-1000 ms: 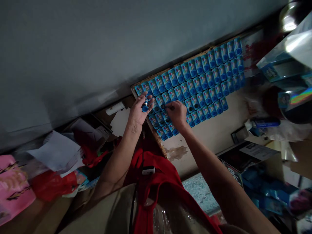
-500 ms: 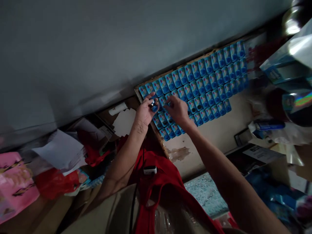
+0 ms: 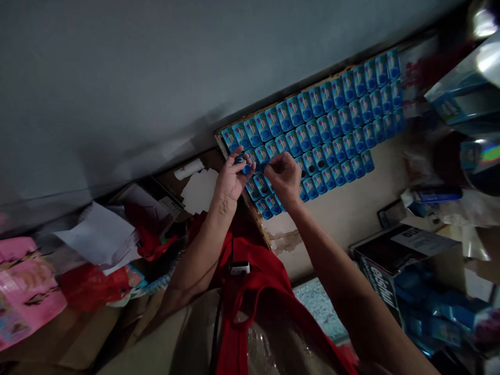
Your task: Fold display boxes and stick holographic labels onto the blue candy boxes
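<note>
My left hand (image 3: 228, 182) is palm up with curled fingers, cradling a few small, round, shiny dark-blue pieces (image 3: 239, 158) whose kind I cannot make out. Close by on the right, my right hand (image 3: 286, 179) is pinched over the rows of cards; anything between its fingertips is too small to name. Under both hands, small blue printed cards (image 3: 295, 113), each with a round spot, lie in several tight rows on a worn board (image 3: 332, 213). A few spots in the lower rows look dark instead of blue. My hands hide some cards.
A grey wall (image 3: 156, 67) runs along the board's far edge. To the right stands a black carton (image 3: 375, 286) with blue packs inside. White papers (image 3: 96, 234), a red plastic bag (image 3: 94, 286) and a pink bag (image 3: 27, 291) lie at left. Red cloth (image 3: 258, 271) covers my lap.
My left fingers have shifted around the round pieces. The right hand stays pinched and has moved slightly. The view has shifted a little, showing more of the black carton.
</note>
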The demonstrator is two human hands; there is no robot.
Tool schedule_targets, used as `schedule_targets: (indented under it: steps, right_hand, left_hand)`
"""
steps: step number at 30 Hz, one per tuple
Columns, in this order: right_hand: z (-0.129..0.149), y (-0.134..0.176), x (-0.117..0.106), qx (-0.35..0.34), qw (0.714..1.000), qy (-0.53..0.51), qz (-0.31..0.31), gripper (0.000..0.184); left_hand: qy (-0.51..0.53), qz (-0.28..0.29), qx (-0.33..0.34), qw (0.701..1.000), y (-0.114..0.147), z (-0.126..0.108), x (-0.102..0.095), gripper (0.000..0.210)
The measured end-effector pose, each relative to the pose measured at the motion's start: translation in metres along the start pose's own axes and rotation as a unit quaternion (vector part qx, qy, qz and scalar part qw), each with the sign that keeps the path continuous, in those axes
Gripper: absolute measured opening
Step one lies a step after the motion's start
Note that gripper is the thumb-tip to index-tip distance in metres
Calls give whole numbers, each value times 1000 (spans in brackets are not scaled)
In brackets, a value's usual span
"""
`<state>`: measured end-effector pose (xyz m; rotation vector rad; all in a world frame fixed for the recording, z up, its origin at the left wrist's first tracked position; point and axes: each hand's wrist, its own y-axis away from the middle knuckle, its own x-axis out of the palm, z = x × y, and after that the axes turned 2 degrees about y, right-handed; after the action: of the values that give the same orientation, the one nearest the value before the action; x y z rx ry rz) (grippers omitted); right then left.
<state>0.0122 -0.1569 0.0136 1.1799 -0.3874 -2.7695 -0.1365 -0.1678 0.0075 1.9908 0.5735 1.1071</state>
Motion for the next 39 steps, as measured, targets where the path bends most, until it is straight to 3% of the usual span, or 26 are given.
schedule_targets:
  steps: [3, 9, 13, 19, 24, 27, 30, 34, 39]
  right_hand:
    - [-5, -4, 1, 47, 999, -11, 15, 23]
    - [5, -4, 11, 103, 957, -269, 32, 32]
    - [18, -2, 12, 126, 949, -283, 53, 37]
    - [16, 8, 10, 62, 985, -137, 87, 19]
    - [-14, 2, 5, 86, 995, 32, 45, 18]
    - [-21, -6, 10, 38, 992, 114, 48, 12]
    - [-11, -13, 18, -15, 978, 197, 66, 11]
    - [5, -27, 24, 7, 952, 293, 85, 6]
    - [11, -52, 16, 25, 928, 346, 135, 18]
  left_hand:
    - [5, 0, 18, 1000, 1, -10, -10, 41]
    - [-85, 49, -17, 995, 4, -16, -32, 24]
    - [-166, 69, 6, 984, 14, -9, -33, 26]
    - [-234, 33, 74, 969, 6, 6, -27, 22]
    - [-90, -45, 121, 988, -13, -19, -54, 23]
    - [-17, -26, 53, 998, -10, -39, -64, 26]
    - [11, -8, 1, 1000, -2, -44, -57, 41]
    - [46, 35, -5, 998, 4, -36, -43, 44]
    - [60, 63, -8, 996, -1, -31, -37, 40]
